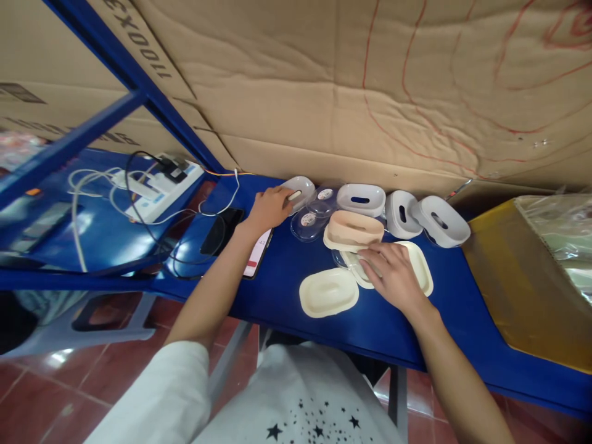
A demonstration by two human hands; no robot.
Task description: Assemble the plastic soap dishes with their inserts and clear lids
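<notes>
picking up seems the step, with the left hand [272, 206] at a grey box [304, 187] and the right hand [391, 271] over a pale lid [359, 276] (can't tell if either pinches), and next needs sure grips.

The left arm [208, 293] slants forward and rightward over the table's [287, 296] near edge, bare below a short white sleeve [178, 376]. Its wrist is nearly straight, and the left hand [272, 208] sits close to the far edge, back upward, with the digits bent and their tips partly hidden. The right arm [456, 354] angles forward and leftward across the near edge, its visible length bare. The right hand [391, 271], back upward too, stops between the near and far edges; its digits point leftward, slightly curled. How firmly either hand is closed cannot be told
</notes>
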